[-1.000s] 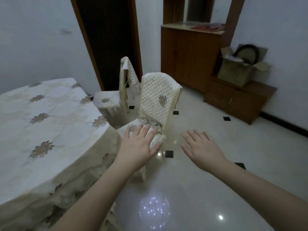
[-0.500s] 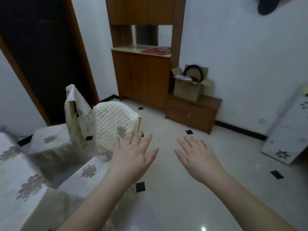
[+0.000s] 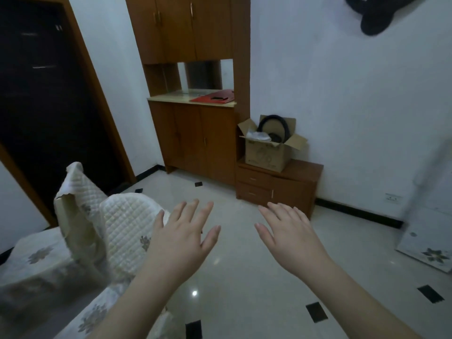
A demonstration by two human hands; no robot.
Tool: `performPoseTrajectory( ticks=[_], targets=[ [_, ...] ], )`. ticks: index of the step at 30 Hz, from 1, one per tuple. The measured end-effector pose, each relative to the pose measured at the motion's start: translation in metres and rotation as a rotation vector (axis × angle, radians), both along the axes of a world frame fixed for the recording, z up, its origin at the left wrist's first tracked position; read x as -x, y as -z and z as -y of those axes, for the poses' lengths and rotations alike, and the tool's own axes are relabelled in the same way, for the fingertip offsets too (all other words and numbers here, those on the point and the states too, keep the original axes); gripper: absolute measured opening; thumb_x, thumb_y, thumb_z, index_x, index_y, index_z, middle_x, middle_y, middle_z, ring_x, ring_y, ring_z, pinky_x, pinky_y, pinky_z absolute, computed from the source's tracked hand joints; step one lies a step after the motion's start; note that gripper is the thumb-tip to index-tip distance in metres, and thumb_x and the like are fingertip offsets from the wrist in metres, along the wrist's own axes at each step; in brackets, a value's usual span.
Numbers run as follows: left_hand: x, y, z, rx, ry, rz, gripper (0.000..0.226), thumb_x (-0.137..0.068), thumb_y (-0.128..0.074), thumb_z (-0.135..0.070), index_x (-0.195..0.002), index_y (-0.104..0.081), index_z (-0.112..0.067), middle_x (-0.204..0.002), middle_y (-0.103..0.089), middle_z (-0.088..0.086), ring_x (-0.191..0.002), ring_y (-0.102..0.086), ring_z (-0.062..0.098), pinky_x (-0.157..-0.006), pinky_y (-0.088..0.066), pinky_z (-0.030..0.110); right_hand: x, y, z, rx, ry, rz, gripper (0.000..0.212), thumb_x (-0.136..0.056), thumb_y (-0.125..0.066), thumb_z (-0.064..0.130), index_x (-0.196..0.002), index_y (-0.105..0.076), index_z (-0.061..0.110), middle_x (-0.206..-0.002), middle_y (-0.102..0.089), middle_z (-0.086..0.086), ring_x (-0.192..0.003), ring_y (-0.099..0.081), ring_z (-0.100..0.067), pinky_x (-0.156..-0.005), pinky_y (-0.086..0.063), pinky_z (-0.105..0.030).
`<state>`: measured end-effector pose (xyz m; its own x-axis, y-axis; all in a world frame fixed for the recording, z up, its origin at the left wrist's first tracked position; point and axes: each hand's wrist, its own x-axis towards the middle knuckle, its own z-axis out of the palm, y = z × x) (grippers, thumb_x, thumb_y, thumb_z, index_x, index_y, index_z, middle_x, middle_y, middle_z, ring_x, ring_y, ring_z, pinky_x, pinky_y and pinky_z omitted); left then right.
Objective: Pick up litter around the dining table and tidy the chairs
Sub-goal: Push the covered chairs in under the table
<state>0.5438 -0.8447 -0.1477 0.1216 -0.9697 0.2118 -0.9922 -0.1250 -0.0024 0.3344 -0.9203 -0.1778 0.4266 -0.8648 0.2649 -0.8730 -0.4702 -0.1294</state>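
2 chairs [image 3: 127,231], seats half cut off.

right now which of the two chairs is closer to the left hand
The near chair, whose quilted back sits beside the left hand. The far chair stands behind it, toward the dark doorway.

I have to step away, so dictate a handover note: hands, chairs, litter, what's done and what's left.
Left hand: open, fingers spread, holding nothing, in front of the near quilted chair back.
Right hand: open, empty, over the tiled floor.
Two covered chairs stand at lower left; the far chair has its cover hanging loose.
No litter shows on the visible floor.
Done: cannot tell from this view.
Left: straighten both chairs, check the floor around the table for litter.
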Motion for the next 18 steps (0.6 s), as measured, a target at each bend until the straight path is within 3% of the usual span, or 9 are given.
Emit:
performPoseTrajectory(
  ticks=[7,12,18],
  targets=[
    [-0.028,0.004,0.070,0.002,-0.080,-0.006,0.072,-0.084,0.000,-0.067,-0.150,-0.011,-0.040,-0.158,-0.021,-0.007,-0.146,-0.016,0.017,-0.116,-0.011,0.051,-0.044,0.001,0.075,-0.039,-0.080,-0.010,0.076,-0.085,0.006,0.059,-0.146,-0.030,0.029,-0.151,-0.034,0.005,-0.139,-0.026,-0.015,-0.115,-0.013,-0.034],
    [-0.068,0.006,0.120,0.040,-0.096,-0.061,0.066,-0.088,-0.005,-0.067,-0.149,-0.006,-0.042,-0.160,-0.014,-0.008,-0.147,-0.011,0.016,-0.116,-0.008,0.050,-0.100,-0.003,0.135,-0.057,-0.125,-0.016,0.055,-0.099,-0.017,0.053,-0.148,-0.025,0.030,-0.153,-0.029,0.007,-0.141,-0.020,-0.013,-0.116,-0.009,-0.033],
    [-0.126,-0.006,0.192,0.029,-0.140,-0.099,0.062,-0.093,-0.013,-0.063,-0.150,-0.004,-0.040,-0.160,-0.010,-0.007,-0.147,-0.007,0.016,-0.117,-0.007,0.049,-0.168,-0.023,0.203,-0.036,-0.156,0.002,0.054,-0.098,-0.020,0.053,-0.147,-0.028,0.031,-0.153,-0.030,0.007,-0.142,-0.020,-0.013,-0.116,-0.010,-0.035]
  ],
)
